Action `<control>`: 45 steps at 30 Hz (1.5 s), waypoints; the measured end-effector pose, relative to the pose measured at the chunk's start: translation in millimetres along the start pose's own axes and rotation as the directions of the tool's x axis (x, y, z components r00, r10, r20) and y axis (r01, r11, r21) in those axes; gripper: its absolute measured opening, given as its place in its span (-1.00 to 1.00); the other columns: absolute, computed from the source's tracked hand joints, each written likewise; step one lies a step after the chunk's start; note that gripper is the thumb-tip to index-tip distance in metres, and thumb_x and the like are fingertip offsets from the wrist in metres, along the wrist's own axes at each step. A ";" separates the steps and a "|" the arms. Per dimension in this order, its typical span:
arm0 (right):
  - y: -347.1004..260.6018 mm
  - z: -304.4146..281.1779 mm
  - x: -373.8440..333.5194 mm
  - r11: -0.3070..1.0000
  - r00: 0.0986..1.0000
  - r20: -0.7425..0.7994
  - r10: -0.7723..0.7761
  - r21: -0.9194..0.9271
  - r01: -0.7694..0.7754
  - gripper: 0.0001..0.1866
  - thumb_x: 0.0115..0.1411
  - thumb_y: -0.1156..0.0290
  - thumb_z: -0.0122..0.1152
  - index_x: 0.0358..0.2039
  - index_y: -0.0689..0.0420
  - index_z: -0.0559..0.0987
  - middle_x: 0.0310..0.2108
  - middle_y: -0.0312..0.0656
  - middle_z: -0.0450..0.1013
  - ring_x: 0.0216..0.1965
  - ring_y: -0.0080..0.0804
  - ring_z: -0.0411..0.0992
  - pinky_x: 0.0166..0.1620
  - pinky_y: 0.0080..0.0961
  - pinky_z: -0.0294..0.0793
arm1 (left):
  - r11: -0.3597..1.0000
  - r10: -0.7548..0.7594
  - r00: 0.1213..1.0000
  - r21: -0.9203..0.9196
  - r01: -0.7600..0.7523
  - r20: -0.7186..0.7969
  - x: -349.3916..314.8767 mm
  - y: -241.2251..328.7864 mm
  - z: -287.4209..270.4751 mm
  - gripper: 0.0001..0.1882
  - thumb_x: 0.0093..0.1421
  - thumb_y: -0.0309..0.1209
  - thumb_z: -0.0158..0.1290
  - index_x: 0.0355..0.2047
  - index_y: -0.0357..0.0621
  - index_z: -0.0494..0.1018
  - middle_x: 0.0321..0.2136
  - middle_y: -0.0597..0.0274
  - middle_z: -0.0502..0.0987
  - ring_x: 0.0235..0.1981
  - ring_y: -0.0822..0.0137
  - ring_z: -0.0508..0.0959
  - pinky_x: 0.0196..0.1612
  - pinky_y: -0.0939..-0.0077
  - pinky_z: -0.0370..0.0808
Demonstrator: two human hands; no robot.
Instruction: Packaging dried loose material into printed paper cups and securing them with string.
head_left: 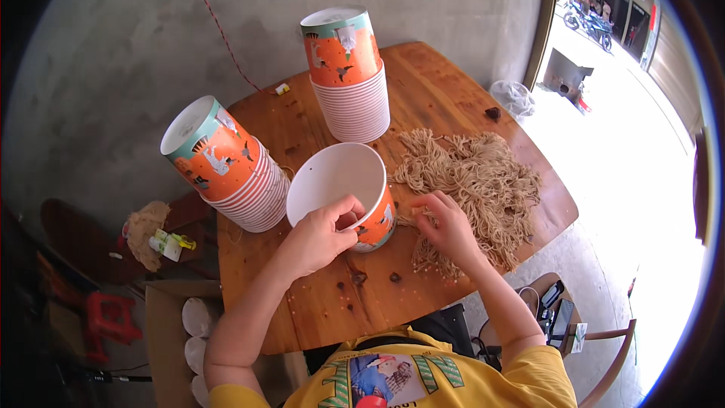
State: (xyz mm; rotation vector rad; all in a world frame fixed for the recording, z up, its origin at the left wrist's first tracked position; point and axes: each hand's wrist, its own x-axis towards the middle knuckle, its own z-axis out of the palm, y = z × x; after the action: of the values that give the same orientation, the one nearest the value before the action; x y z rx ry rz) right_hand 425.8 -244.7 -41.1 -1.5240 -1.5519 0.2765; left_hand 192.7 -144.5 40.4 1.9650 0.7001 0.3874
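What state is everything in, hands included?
Single paper bucket: mouth up, uncovered.
Left bucket stack: nested, upside down.
Far bucket stack: nested, upside down.
Tan strands: loose, tangled heap.
Cardboard box: open.
Left hand: gripping the bucket's rim.
Right hand: fingers curled; grip unclear.

Left hand [321,238]: fingers [347,205] bent, thumb [348,240] set nearer the body than they are. Left forearm [255,296]: bare, slanting back and left from the fingers. Right hand [447,228]: fingers [434,201] curled, tips directed left. Right forearm [495,295]: bare, slanting back and right from those fingers.
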 end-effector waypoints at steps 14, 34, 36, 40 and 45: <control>-57.9 49.7 -2.3 0.966 0.983 -0.183 0.017 0.258 0.031 -0.80 0.11 0.59 0.27 -0.26 0.26 0.47 -0.28 -0.13 0.39 -0.29 -0.32 0.51 -0.20 -0.47 0.59 | 0.990 -0.101 0.994 0.100 0.098 0.028 -8.1 26.4 8.6 -0.83 0.17 -0.50 0.10 -0.21 -0.21 0.44 -0.42 0.16 0.57 -0.42 0.38 0.58 -0.29 0.47 0.49; 38.1 7.6 19.9 0.937 0.974 0.222 0.045 -0.347 0.036 -0.79 0.15 0.24 0.18 -0.46 0.12 0.56 -0.35 -0.15 0.46 -0.17 -0.11 0.41 -0.08 -0.21 0.43 | 0.952 0.022 0.994 0.307 0.011 -0.104 -15.7 12.1 12.8 -0.79 0.19 -0.43 0.09 -0.19 -0.20 0.38 -0.29 0.06 0.54 -0.31 0.11 0.58 -0.26 0.29 0.50; 37.8 0.8 24.8 0.936 0.977 0.213 0.023 -0.347 0.054 -0.80 0.15 0.26 0.17 -0.44 0.13 0.56 -0.35 -0.14 0.46 -0.17 -0.10 0.41 -0.08 -0.21 0.43 | 0.948 0.039 0.993 0.319 -0.002 -0.108 -15.5 10.6 13.7 -0.79 0.20 -0.42 0.09 -0.19 -0.21 0.38 -0.29 0.06 0.54 -0.31 0.11 0.59 -0.26 0.29 0.50; 24.4 -16.3 26.4 0.954 0.957 0.284 -0.052 -0.268 0.132 -0.92 0.12 0.41 0.20 -0.38 0.11 0.57 -0.27 -0.17 0.45 -0.09 -0.13 0.38 0.01 -0.26 0.40 | 0.951 0.061 0.992 0.307 -0.023 -0.114 -16.4 9.7 13.1 -0.80 0.20 -0.41 0.10 -0.21 -0.22 0.39 -0.30 0.05 0.55 -0.32 0.10 0.59 -0.28 0.28 0.51; 22.2 -23.2 11.6 0.824 0.871 0.400 -0.286 -0.362 0.437 -0.89 0.06 0.50 0.24 -0.35 0.07 0.59 -0.10 -0.24 0.44 0.04 -0.16 0.36 0.09 -0.24 0.38 | 0.957 0.059 0.993 0.287 -0.026 -0.107 -16.7 10.4 13.0 -0.80 0.20 -0.43 0.11 -0.21 -0.21 0.39 -0.29 0.05 0.55 -0.32 0.09 0.59 -0.27 0.28 0.51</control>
State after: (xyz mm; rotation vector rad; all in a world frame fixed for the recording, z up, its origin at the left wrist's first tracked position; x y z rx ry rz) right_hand 459.5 -239.7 -38.8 -1.5182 -2.2624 -0.0613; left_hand 189.9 -167.6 43.8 2.2473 0.8260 0.4482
